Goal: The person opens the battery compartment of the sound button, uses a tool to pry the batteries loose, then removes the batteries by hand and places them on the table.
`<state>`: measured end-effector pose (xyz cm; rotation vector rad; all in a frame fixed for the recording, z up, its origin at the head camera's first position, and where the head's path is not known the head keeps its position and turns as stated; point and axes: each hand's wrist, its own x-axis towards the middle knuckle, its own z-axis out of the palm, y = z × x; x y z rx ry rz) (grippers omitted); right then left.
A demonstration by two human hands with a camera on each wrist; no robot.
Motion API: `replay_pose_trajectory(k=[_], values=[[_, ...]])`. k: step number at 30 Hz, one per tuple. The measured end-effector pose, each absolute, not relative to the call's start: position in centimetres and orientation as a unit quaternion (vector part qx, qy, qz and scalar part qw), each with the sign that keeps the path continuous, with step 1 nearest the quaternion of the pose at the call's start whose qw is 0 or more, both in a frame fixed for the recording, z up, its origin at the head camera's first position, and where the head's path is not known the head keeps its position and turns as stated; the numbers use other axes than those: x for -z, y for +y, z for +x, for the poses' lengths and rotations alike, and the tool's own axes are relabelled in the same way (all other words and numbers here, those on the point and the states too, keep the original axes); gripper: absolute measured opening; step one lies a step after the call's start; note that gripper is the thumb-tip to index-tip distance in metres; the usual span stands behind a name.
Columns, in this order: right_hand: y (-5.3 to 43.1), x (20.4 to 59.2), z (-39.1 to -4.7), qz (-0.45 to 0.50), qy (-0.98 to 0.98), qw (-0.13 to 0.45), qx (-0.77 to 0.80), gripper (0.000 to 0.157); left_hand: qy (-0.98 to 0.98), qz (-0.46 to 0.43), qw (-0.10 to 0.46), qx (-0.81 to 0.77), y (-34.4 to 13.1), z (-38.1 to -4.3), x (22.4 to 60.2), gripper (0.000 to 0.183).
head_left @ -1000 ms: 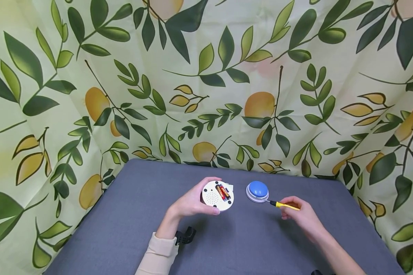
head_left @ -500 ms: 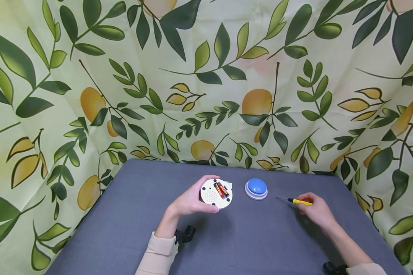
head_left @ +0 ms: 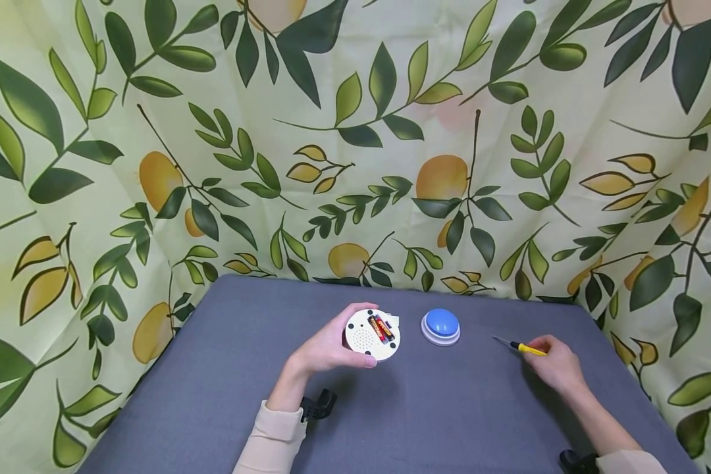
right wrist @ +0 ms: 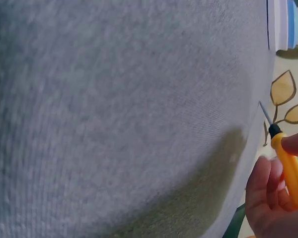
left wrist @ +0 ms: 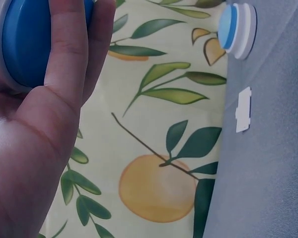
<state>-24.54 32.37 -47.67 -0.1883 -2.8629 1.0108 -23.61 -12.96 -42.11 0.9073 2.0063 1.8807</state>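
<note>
My left hand (head_left: 324,343) holds a round push button (head_left: 363,339) by its rim, raised over the table. Its white underside faces the head camera, with a speaker grille, small dark feet and two red batteries (head_left: 382,328) in the uncovered compartment. The left wrist view shows its blue dome (left wrist: 25,44) behind the fingers. My right hand (head_left: 557,367) pinches the yellow handle of a small screwdriver (head_left: 534,350); its thin shaft points left, toward a second button. That second blue-and-white button (head_left: 441,324) rests dome up on the table, touched by neither hand.
A small white battery cover (left wrist: 244,110) lies on the grey table (head_left: 261,395), partly hidden behind the held button in the head view. A leaf-and-fruit patterned cloth (head_left: 308,217) hangs behind the table and at its sides.
My right hand has moved right with the screwdriver, taking its tip away from the button on the table. The left hand still holds its button in nearly the same spot.
</note>
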Motion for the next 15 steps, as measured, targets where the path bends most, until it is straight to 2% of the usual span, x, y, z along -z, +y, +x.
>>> replay_pose_trajectory(k=[6,15], values=[[32.76,47.74,-24.72,-0.079,-0.951,0.072,-0.289,0.028,0.687,0.31,0.125,-0.645,-12.92,-23.62,42.09,0.085],[32.92,47.98,-25.02,-0.118,-0.959,0.044,-0.253,0.03,0.688,0.306,0.129,-0.645,-12.97,-23.69,42.13,0.085]])
